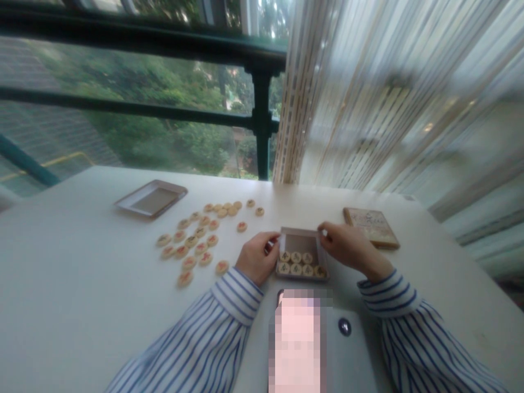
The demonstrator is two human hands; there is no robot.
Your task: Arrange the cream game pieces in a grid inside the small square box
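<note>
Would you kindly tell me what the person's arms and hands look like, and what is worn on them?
Both arms are in long shirt sleeves, white with thin blue stripes. The left sleeve and the right sleeve each end in a striped cuff at the wrist. The left hand and the right hand are bare, without gloves; no ring or watch shows in this soft picture.

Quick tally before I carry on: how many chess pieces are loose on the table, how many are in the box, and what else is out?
Loose xiangqi pieces on the table: 25
Boxed xiangqi pieces: 7
Small box: 1
Shallow tray: 1
Flat brown board: 1
Total: 35
</note>
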